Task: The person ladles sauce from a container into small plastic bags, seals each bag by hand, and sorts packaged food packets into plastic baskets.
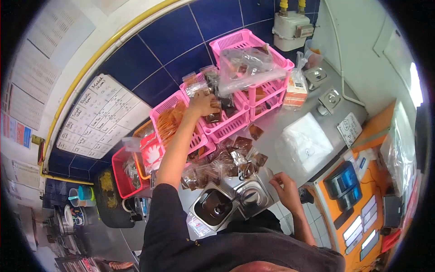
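My left hand (201, 103) reaches forward into a pink plastic basket (226, 126), its fingers curled over a small clear sachet of dark brown sauce (213, 117). More filled sachets stand around it. At the counter's front edge my right hand (285, 187) has its thumb and fingers pinched together; what they hold, if anything, is too small to name. Beside it a steel lid (252, 196) lies by a steel container (199, 209) of dark brown sauce with a utensil in it. A pile of filled sachets (222, 168) lies between the container and the basket.
Another pink basket (154, 113) holds orange-coloured packets (172, 121). Stacked pink baskets (290, 68) carry a clear plastic bag (247, 68). White plastic bags (308, 140) lie to the right. A red bin (117, 165) stands left; an orange table (333, 213) is at right.
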Demonstrator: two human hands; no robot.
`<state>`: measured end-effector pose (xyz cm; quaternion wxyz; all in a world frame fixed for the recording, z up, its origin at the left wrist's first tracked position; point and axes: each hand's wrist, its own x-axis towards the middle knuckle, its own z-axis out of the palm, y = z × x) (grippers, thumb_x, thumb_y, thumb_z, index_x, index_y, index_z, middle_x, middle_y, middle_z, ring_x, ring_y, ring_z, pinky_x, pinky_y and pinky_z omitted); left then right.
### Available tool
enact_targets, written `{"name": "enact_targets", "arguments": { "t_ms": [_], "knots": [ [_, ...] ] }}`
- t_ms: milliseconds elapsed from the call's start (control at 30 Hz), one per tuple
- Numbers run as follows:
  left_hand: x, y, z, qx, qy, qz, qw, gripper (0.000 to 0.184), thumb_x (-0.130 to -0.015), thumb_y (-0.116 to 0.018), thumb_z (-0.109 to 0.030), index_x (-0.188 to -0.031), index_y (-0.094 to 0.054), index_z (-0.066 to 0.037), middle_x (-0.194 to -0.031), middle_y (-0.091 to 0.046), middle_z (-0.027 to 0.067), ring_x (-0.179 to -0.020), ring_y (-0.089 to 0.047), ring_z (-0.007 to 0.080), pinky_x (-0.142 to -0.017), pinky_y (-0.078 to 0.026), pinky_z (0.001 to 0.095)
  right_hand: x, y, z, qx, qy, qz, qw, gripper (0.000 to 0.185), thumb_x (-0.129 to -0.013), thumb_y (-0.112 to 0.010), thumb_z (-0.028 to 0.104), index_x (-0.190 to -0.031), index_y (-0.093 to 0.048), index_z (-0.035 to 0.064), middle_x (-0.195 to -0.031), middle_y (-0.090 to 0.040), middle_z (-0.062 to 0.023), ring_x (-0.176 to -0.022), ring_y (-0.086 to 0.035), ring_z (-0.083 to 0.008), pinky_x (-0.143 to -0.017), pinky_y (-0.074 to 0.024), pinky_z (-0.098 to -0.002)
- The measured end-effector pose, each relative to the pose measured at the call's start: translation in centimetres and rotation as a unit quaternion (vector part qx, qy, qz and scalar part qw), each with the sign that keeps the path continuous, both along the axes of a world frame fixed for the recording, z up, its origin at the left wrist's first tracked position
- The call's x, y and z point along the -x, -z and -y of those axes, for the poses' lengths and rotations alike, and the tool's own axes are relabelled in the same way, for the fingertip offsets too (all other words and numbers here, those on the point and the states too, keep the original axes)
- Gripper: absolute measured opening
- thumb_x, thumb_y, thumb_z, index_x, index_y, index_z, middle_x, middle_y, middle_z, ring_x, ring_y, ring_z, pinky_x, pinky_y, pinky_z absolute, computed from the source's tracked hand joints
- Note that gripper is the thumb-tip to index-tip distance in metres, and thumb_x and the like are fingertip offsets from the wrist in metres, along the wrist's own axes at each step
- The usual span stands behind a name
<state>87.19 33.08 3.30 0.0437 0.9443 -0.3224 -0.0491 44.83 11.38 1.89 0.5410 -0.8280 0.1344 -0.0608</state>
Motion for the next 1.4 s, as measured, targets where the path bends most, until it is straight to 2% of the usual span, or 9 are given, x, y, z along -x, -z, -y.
{"name": "enact_targets", "arguments": {
  "t_ms": [67,333,500,733,900,1133,1200,1267,1400],
  "knots": [
    [0.3,-0.3,0.8,-0.050,-0.049,0.020,0.997,0.065,-0.074,-0.084,-0.046,-0.130,-0.066,-0.019,-0.137,-0.063,0.0198,-0.133,-0.054,0.0384,-0.108,-0.046,0.0479,0.6,0.3,0.8,0.016,0.032,-0.023,0.999,0.014,-0.093,-0.074,0.009,-0.097,-0.066,-0.0014,-0.087,-0.070,-0.0138,-0.080,-0.066,-0.0246,-0.077,-0.0529,-0.0359],
    [2.2,-0.9,-0.5,-0.004,0.114,-0.118,0.986,0.047,-0.078,-0.082,-0.023,-0.118,-0.059,-0.015,-0.136,-0.060,0.0159,-0.114,-0.062,0.0428,-0.091,-0.052,0.0508,0.8,-0.2,1.2,0.025,0.042,-0.016,0.999,0.015,-0.093,-0.075,0.011,-0.096,-0.066,-0.0010,-0.085,-0.070,-0.0110,-0.079,-0.066,-0.0206,-0.076,-0.0525,-0.0350],
    [4.0,-2.3,-2.1,0.152,0.092,-0.127,0.976,0.090,-0.067,-0.089,-0.023,-0.145,-0.048,-0.006,-0.135,-0.057,0.0262,-0.123,-0.060,0.0420,-0.109,-0.046,0.0453,0.4,-0.4,0.8,0.019,0.037,-0.012,0.999,0.014,-0.094,-0.075,0.010,-0.097,-0.067,-0.0013,-0.084,-0.070,-0.0116,-0.078,-0.066,-0.0207,-0.076,-0.0530,-0.0350],
    [2.9,-2.3,-3.3,0.148,0.003,-0.298,0.943,0.102,-0.065,-0.092,-0.030,-0.148,-0.046,0.006,-0.142,-0.056,0.0312,-0.131,-0.057,0.0404,-0.111,-0.045,0.0410,0.5,0.3,1.1,0.038,0.034,-0.033,0.998,0.012,-0.094,-0.074,0.009,-0.097,-0.067,-0.0009,-0.085,-0.072,-0.0114,-0.079,-0.068,-0.0195,-0.076,-0.0535,-0.0342],
    [2.9,-0.2,-1.3,0.139,0.022,-0.177,0.974,0.088,-0.069,-0.085,-0.019,-0.147,-0.049,0.000,-0.131,-0.063,0.0266,-0.120,-0.063,0.0374,-0.103,-0.049,0.0394,0.4,0.1,0.8,0.015,0.031,-0.021,0.999,0.012,-0.094,-0.074,0.009,-0.097,-0.067,-0.0014,-0.084,-0.072,-0.0108,-0.078,-0.068,-0.0190,-0.075,-0.0534,-0.0336],
    [4.6,-1.9,-0.4,0.175,0.088,-0.226,0.954,0.062,-0.074,-0.070,0.001,-0.134,-0.058,-0.009,-0.121,-0.066,0.0180,-0.115,-0.065,0.0337,-0.100,-0.051,0.0399,0.9,-0.6,1.2,0.012,0.046,-0.033,0.998,0.012,-0.094,-0.074,0.009,-0.096,-0.068,-0.0009,-0.085,-0.071,-0.0114,-0.078,-0.066,-0.0195,-0.076,-0.0530,-0.0338],
    [5.0,-1.4,-0.8,0.148,0.168,-0.082,0.971,0.060,-0.073,-0.071,0.001,-0.131,-0.058,-0.008,-0.119,-0.066,0.0179,-0.114,-0.065,0.0366,-0.098,-0.052,0.0422,0.9,-0.5,1.4,0.004,0.048,-0.034,0.998,0.012,-0.094,-0.074,0.010,-0.096,-0.068,-0.0009,-0.085,-0.071,-0.0118,-0.078,-0.066,-0.0198,-0.076,-0.0530,-0.0342],
    [4.6,-1.1,-0.8,0.110,0.163,-0.082,0.977,0.061,-0.074,-0.070,0.001,-0.132,-0.057,-0.009,-0.120,-0.066,0.0185,-0.114,-0.064,0.0383,-0.099,-0.052,0.0436,1.1,0.1,1.8,0.008,0.024,-0.067,0.997,0.020,-0.096,-0.072,0.019,-0.104,-0.068,0.0006,-0.093,-0.073,-0.0163,-0.092,-0.072,-0.0313,-0.083,-0.0536,-0.0405],
    [5.1,-2.3,0.1,0.111,0.113,-0.121,0.980,0.056,-0.077,-0.068,0.000,-0.132,-0.059,-0.010,-0.123,-0.066,0.0208,-0.116,-0.063,0.0414,-0.101,-0.051,0.0457,0.7,0.0,1.1,0.015,0.039,-0.031,0.999,0.014,-0.093,-0.074,0.010,-0.096,-0.068,-0.0016,-0.085,-0.071,-0.0128,-0.079,-0.067,-0.0212,-0.076,-0.0529,-0.0348]
  ]
}}
